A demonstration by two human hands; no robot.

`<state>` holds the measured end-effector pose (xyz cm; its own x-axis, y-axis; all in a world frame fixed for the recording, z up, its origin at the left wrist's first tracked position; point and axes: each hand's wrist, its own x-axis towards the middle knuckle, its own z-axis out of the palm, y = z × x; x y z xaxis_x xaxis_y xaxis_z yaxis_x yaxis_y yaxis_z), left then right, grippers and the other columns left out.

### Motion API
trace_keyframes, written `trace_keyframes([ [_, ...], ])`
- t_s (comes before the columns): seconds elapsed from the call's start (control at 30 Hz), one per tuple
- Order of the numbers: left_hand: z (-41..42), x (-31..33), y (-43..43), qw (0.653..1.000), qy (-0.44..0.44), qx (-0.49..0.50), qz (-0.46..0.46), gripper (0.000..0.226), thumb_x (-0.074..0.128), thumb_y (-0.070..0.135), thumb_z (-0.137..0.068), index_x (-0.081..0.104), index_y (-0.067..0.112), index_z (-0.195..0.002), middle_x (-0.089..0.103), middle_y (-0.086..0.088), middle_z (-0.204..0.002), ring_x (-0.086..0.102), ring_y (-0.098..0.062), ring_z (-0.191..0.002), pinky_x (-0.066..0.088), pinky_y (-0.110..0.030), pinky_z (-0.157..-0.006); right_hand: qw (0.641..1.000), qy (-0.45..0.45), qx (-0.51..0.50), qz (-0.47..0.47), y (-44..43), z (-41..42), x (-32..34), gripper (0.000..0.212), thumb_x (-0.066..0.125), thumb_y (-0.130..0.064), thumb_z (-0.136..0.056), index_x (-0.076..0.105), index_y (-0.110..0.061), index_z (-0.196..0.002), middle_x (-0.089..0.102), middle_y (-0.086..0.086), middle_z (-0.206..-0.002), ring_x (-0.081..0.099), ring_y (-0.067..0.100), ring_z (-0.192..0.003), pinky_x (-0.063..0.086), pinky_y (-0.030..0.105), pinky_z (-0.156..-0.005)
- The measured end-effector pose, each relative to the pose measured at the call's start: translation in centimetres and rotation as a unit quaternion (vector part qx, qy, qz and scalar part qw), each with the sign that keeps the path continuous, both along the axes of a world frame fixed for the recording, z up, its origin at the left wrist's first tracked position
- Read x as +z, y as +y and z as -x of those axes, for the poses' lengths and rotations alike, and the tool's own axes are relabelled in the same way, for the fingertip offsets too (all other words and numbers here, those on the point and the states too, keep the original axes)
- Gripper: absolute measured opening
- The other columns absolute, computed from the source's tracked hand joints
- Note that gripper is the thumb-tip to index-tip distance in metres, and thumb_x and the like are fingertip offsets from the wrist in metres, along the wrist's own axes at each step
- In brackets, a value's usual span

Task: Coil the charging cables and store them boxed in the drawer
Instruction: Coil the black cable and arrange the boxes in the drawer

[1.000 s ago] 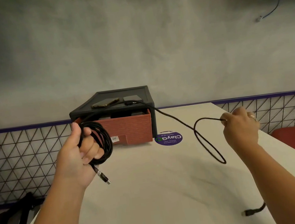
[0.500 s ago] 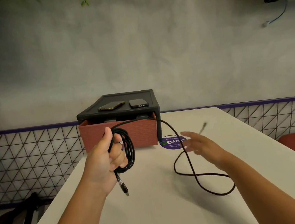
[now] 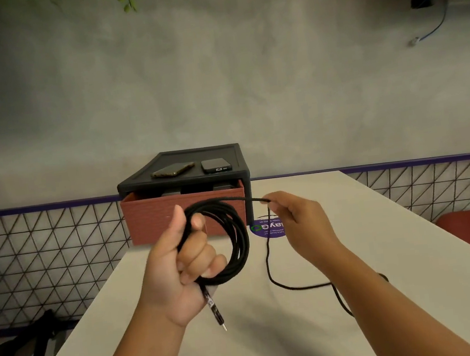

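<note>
- The black matte cable (image 3: 242, 235) hangs in round loops above the pale desk (image 3: 397, 247), in front of the drawer (image 3: 150, 219).
- The left hand (image 3: 177, 272) grips the coil with curled fingers; a metal-tipped plug (image 3: 218, 316) sticks out below.
- The right hand (image 3: 297, 223) pinches the free strand, whose far end is hidden behind the forearm.
- The drawer's brick-red front looks woven.

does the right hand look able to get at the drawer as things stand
Probably yes: the drawer sits just beyond the right hand with nothing between them. But that hand pinches the cable, coiled in the left hand, so it would need to let go first.
</note>
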<state>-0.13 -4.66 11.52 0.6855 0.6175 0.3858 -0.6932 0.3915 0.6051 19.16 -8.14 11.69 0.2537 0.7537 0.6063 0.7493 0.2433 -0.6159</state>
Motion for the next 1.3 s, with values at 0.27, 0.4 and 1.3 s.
trace_keyframes([
  [0.27, 1.0, 1.4, 0.2, 0.998, -0.016, 0.061, -0.022, 0.053, 0.060, 0.015, -0.081, 0.050, -0.007, -0.128, 0.042, 0.002, -0.055, 0.038, -0.009, -0.045, 0.046, -0.026, -0.055, 0.961, -0.142, 0.124, 0.202, -1.0, 3.8, -6.6, 0.032, 0.045, -0.018, -0.096, 0.058, -0.027, -0.125, 0.066, 0.002, -0.115, 0.058, 0.022, -0.105, 0.044, 0.029, -0.084],
  [0.4, -0.6, 0.7, -1.6, 0.962, 0.114, 0.246, -0.024, 0.039, 0.045, 0.012, -0.088, 0.046, 0.006, -0.126, 0.038, 0.005, -0.050, 0.033, -0.006, -0.038, 0.039, -0.020, -0.045, 0.935, -0.207, 0.182, 0.223, -3.2, 5.7, -4.8, 0.024, 0.047, -0.024, -0.095, 0.059, -0.020, -0.116, 0.062, 0.013, -0.092, 0.050, 0.027, -0.081, 0.041, 0.034, -0.070],
  [1.3, -0.5, -0.1, -3.2, 0.668, 0.535, 0.310, -0.413, 0.043, 0.065, 0.045, -0.081, 0.053, 0.032, -0.120, 0.056, 0.019, -0.078, 0.058, 0.001, -0.079, 0.037, -0.009, -0.068, 0.937, -0.339, 0.011, 0.085, -2.8, -1.8, -2.5, 0.020, 0.069, -0.021, -0.079, 0.073, -0.021, -0.099, 0.067, -0.003, -0.095, 0.062, 0.022, -0.089, 0.045, 0.027, -0.074],
])
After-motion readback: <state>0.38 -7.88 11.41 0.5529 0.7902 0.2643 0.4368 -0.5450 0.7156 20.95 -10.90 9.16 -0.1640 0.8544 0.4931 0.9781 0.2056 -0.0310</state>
